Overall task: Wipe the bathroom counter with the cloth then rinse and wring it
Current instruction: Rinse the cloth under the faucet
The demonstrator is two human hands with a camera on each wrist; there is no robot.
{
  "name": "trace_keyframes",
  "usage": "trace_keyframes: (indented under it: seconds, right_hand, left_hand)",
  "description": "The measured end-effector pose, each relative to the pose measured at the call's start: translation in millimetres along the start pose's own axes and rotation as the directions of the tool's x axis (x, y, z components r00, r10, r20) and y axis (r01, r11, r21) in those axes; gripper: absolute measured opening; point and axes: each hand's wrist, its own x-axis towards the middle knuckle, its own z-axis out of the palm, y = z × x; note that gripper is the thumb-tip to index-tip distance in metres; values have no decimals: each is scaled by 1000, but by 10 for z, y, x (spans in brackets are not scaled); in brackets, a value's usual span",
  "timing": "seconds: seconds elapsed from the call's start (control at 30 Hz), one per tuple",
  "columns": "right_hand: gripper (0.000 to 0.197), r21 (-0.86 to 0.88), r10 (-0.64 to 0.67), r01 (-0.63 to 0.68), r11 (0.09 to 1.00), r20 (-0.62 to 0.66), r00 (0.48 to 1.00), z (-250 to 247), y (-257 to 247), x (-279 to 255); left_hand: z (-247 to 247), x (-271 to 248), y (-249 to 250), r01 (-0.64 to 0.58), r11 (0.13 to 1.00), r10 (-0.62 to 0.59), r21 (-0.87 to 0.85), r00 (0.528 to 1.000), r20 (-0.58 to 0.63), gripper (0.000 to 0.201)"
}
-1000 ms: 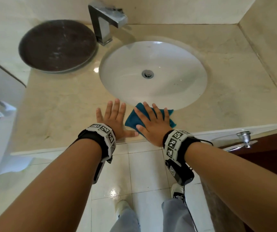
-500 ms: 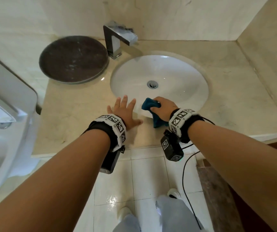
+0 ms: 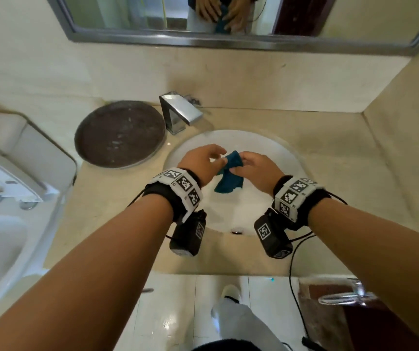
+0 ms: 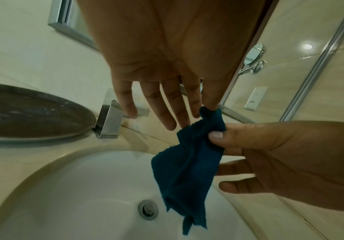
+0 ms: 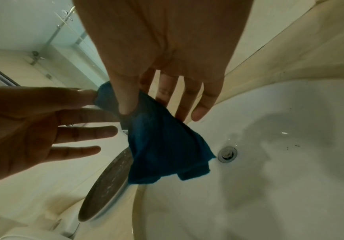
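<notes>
Nearest to you, your two forearms reach forward over the near edge of the beige counter point(image 3: 329, 158), each with a marker band and a small black camera box at the wrist. Past the wrists, both hands are raised above the white sink point(image 3: 274, 148), close together.

Your right hand point(image 3: 256, 168) pinches the blue cloth point(image 3: 229, 173) between the thumb and the index finger, near the upper part of the cloth; the other three fingers are straight and spread a little, and they do not grip anything. Your left hand point(image 3: 200, 160) takes the top corner of the same cloth between the thumb and the index fingertip, and its other fingers point(image 4: 167, 105) are straight and apart.

The cloth hangs down from the two pinches in loose folds, in the air over the basin, and it does not touch the basin. Under it, in the left wrist view, you see the metal drain point(image 4: 148, 209).

Farther, the square chrome faucet point(image 3: 180, 115) stands at the far left rim of the sink. Left of it a round dark tray point(image 3: 119, 135) lies on the counter. At the far wall, the mirror point(image 3: 228, 39) shows your hands with the cloth.
</notes>
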Motion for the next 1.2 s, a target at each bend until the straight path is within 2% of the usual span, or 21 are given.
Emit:
trace_keyframes:
  seconds: [0.2,0.4,0.57,0.67,0.77,0.87,0.97,1.13,1.2]
  right_hand:
    - [26,94,-18,9,995,97,995,-353,-288,70]
    - [32,172,-51,30,985,120,991,-534,-502,202]
    - [36,185,48,-102,977,274,960,-628,-558,301]
    - [35,125,67,-110,986,310,949,-647,-588,388]
    - [35,84,100,-133,988,318,943,-613,-630,493]
    - [36,142,112,-165,976,318,942,-563,-650,592]
    - [38,234,86,-168,958,323,942,-557,-656,669]
    - [43,235,35,-91,968,232,972,-633,-587,805]
    - [32,161,46,-73,984,166,985,-657,-571,843]
  left_hand:
    - [-173,63,421,39,999,-40,-28,998,-53,28]
    - [-337,159,605,5,1000,-8,-31,995,-104,11]
    - [-420,276,587,-10,981,-4,-192,997,-71,10]
    - [-480,352,558,-24,975,14,-223,999,-49,18]
    - [-542,416,529,-45,969,40,-244,999,-23,19]
    - [-623,465,493,-48,966,43,-253,999,-23,18]
    - [-704,494,440,-44,956,37,-290,999,-31,9]
    - [-755,545,290,-26,949,24,-316,1000,-10,11]
    - [-755,558,239,-17,951,18,-309,1000,1,15]
